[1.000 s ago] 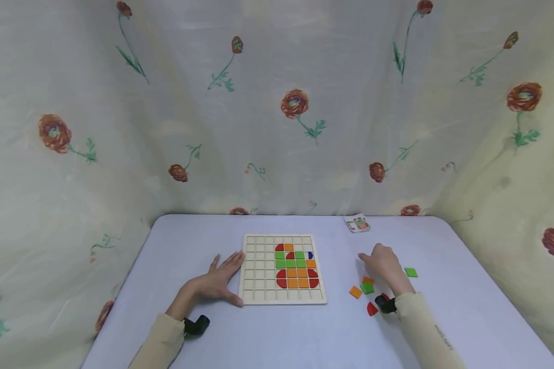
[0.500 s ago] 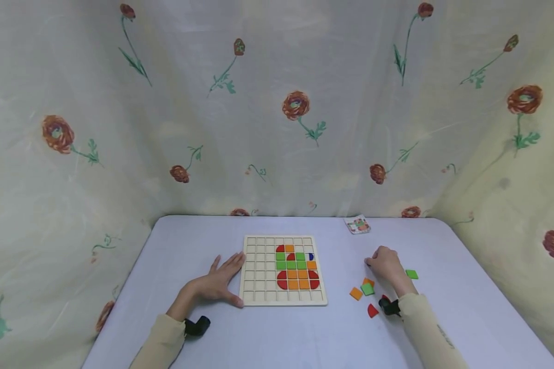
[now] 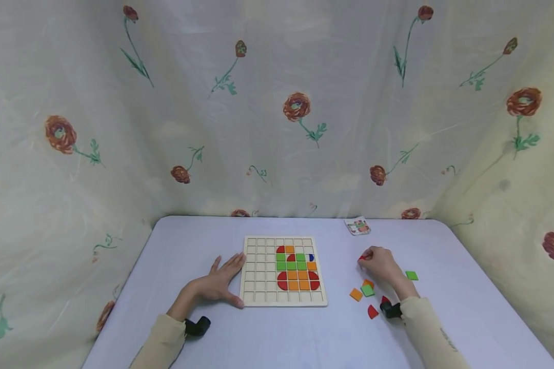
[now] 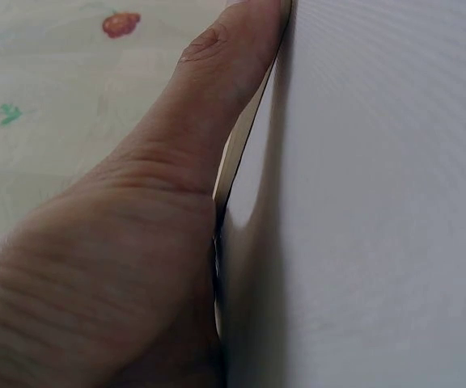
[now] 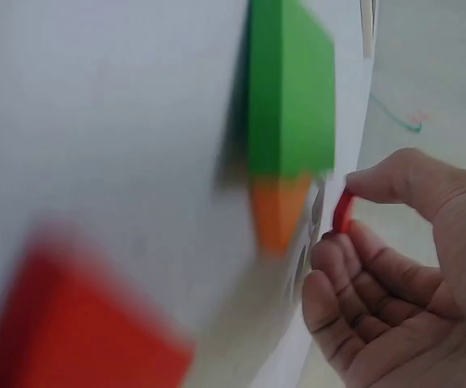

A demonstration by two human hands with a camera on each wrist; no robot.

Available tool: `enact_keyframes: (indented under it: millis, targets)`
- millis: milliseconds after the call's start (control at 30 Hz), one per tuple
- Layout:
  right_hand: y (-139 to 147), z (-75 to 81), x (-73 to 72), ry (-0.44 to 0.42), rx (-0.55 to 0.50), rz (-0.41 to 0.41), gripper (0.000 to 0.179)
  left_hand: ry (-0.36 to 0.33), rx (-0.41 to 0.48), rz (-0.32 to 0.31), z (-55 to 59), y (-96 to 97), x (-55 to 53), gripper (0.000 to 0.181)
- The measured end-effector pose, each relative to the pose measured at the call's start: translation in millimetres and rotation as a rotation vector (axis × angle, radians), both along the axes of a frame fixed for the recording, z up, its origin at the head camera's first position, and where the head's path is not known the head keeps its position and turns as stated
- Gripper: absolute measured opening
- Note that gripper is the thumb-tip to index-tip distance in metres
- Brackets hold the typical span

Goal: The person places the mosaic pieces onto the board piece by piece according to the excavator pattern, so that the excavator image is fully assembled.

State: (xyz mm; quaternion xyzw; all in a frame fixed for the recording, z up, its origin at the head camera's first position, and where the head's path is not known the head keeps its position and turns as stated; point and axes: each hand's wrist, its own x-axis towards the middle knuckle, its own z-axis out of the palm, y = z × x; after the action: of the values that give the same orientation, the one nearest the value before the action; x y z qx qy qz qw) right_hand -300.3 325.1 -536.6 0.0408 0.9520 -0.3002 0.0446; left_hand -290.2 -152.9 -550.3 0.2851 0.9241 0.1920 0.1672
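Note:
A pale wooden grid board (image 3: pixel 260 279) lies on the table, with red, orange, green and blue pieces set in its right-hand squares. My left hand (image 3: pixel 218 283) rests along the board's left edge, fingers spread, fingertips and thumb at its rim. To the right of the board, my right hand (image 3: pixel 379 262) pinches a small red piece (image 5: pixel 343 212) between thumb and fingers. Below that hand lie a green tile (image 3: pixel 367 290) overlapping an orange one (image 3: pixel 368 282), another orange tile (image 3: pixel 356 294) and a red quarter-round piece (image 3: pixel 372 311).
A small printed card (image 3: pixel 357 226) lies near the table's back edge. One green tile (image 3: pixel 412 275) sits right of my right forearm. Another red piece (image 3: pixel 384 299) is partly hidden by the black wrist camera (image 3: pixel 390 309). Flower-patterned curtain (image 3: pixel 277 154) surrounds the table's back and sides.
My right hand drew back slightly, then shifted left again, and the red piece now shows at its fingertips. My left hand stays at the board's edge.

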Motion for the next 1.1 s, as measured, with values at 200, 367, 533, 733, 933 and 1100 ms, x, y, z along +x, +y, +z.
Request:
enact_keyframes:
  millis: [200, 367, 533, 733, 933, 1100]
  targets:
    - [-31.6, 0.1, -7.5, 0.087, -0.058, 0.047, 0.026, -0.004, 0.012, 0.002, -0.8, -0.9, 0.2, 0.131]
    - [-67.5, 7.6, -19.1, 0.13, -0.096, 0.101, 0.024, 0.005, 0.007, 0.003, -3.0, -1.8, -0.9, 0.131]
    - [-106.7, 8.3, -35.0, 0.13, -0.124, 0.174, 0.024, -0.006, 0.014, 0.013, -0.9, -0.8, -0.2, 0.13]
    - [-135.5, 4.1, -46.4, 0.07, -0.125, 0.223, 0.019, -0.013, 0.008, 0.013, -1.0, 0.9, -0.3, 0.131]
    - [-144.5, 6.2, -50.2, 0.018, -0.128, 0.241, 0.014, -0.008, -0.007, 0.014, -4.6, 1.0, -2.8, 0.131]
    - [-149.5, 8.4, -52.3, -0.026, -0.128, 0.23, 0.014, -0.007, -0.012, 0.019, -6.4, -0.6, -3.7, 0.131]
